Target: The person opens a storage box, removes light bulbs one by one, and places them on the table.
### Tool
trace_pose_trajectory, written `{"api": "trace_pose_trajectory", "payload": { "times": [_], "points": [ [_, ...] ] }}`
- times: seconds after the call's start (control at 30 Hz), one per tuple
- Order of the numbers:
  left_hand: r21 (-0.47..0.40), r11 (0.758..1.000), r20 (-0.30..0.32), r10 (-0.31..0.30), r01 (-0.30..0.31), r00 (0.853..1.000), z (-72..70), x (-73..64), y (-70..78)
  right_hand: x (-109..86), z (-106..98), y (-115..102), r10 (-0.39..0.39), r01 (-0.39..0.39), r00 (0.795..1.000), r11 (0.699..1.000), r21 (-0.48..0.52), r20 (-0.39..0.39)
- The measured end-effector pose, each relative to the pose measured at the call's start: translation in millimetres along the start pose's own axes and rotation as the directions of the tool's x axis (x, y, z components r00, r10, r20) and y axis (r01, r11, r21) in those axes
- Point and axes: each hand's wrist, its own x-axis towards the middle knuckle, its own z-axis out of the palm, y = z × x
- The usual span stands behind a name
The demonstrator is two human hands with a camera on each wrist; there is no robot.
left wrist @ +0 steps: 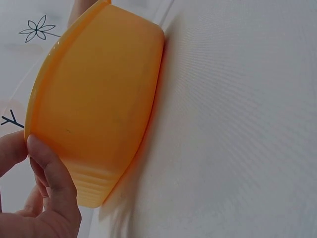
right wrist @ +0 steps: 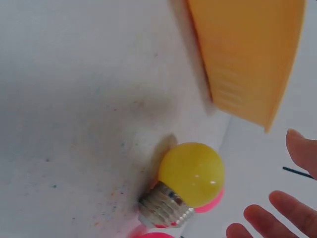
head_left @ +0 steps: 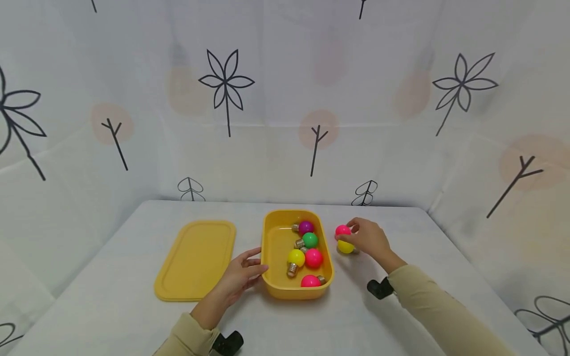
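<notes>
Yellow tub (head_left: 277, 237) sat centre, lid (head_left: 196, 262) to its left. Left hand (head_left: 240, 277) pinched the left rim, nearer half: sensible bracing. Right hand (head_left: 369, 238), fingers parted, no grip visible, hung at the loose pink bulb (head_left: 342, 230) and yellow bulb (head_left: 345, 246), just right of the tub; a light pinch round one globe, clear of its neighbour, seemed best.

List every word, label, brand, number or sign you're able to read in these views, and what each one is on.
None: no readable text in any view.
Tub: one tiny dark mark on its wall, too small to make out.
Bulbs: no legible lettering.
Lid: none legible.
Backdrop: plant drawings, not words.
</notes>
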Motion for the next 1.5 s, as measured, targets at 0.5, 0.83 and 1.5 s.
{"api": "trace_pose_trajectory", "payload": {
  "times": [0.5,0.83,1.5],
  "points": [
    [-0.003,1.000,0.012,0.005,-0.005,1.000,-0.2,0.4,-1.1,7.0,-9.3,-19.1,-0.048,0.046,0.998,0.996,0.071,0.028],
    [-0.003,1.000,0.004,0.004,-0.004,1.000,-0.9,1.8,-2.9,11.0,-9.2,-37.9,-0.083,0.075,0.995,0.988,0.132,0.057],
    [-0.011,1.000,0.006,0.000,0.000,1.000,-0.5,2.6,-1.1,18.3,1.7,-75.4,-0.180,0.132,0.963,0.964,0.230,0.203]
  ]
}}
